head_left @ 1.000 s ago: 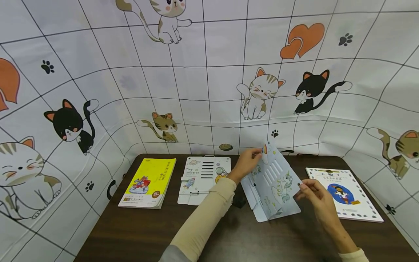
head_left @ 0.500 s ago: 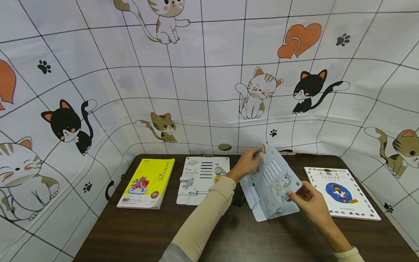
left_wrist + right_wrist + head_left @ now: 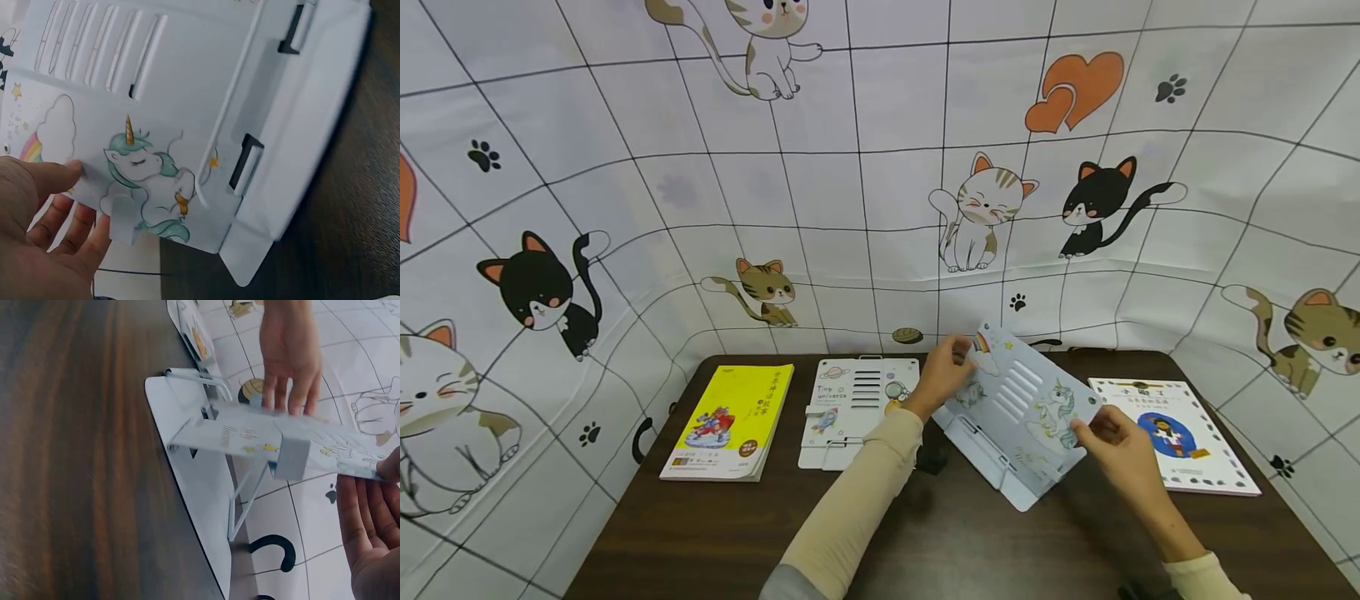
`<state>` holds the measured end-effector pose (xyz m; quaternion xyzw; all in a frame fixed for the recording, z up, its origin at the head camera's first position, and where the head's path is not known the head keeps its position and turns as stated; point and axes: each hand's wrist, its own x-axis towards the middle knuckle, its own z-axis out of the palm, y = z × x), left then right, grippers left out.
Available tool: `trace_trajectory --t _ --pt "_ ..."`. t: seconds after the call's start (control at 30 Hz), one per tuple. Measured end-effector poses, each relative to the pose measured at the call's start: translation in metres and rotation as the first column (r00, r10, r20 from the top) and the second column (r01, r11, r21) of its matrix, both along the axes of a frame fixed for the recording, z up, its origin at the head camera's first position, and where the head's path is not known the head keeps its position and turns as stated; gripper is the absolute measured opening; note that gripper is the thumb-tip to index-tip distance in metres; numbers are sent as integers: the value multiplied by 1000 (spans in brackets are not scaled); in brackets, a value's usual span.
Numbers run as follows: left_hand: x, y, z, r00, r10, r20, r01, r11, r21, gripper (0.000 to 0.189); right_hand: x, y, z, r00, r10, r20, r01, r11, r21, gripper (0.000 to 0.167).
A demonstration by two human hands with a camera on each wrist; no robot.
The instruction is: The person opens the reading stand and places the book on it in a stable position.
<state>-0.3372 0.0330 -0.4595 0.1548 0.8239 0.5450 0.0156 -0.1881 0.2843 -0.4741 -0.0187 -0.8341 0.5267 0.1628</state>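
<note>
Between my hands is a pale metal book stand (image 3: 1026,396) printed with unicorns, a rainbow and slots. Its back panel is raised at a slant from the base plate, and a wire support (image 3: 247,500) shows behind it in the right wrist view. My left hand (image 3: 942,373) pinches the panel's upper left edge, thumb (image 3: 59,177) on the printed face and fingers behind. At the right edge my right hand (image 3: 1116,450) pinches the panel, its thumb on the front near a unicorn.
A yellow book (image 3: 733,421) lies at the table's left. Beside it is a second stand (image 3: 857,408), marked "Tiny universe". A white book (image 3: 1176,433) lies to the right. A small dark object (image 3: 932,458) sits under my left forearm. Cat-printed cloth (image 3: 895,192) hangs behind the table (image 3: 970,542).
The book stand has turned so its printed panel faces me more squarely, its base swinging with it. My right thumb has come onto the panel's front. The left hand has shifted slightly left.
</note>
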Motion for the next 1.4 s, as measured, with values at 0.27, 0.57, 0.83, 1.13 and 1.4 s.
trace_trajectory --t 0.27,0.57,0.83,1.13,1.4 --pt "4 -15 -7 999 31 -6 -32 999 -23 35 -20 7 -3 995 -96 -41 96 995 19 29" --pt "9 -27 -11 997 64 -44 -64 998 -11 26 -53 12 7 991 -126 -41 131 982 134 40" --pt "15 -34 -11 995 87 -48 -86 996 21 20 -89 13 9 995 -85 -48 91 988 121 43" --pt "16 -36 -15 990 119 -80 -116 992 41 20 -108 8 12 995 -94 26 90 988 122 50" --pt "12 -36 -17 989 131 -63 -130 991 16 21 -111 8 10 994 -112 20 109 986 123 47"
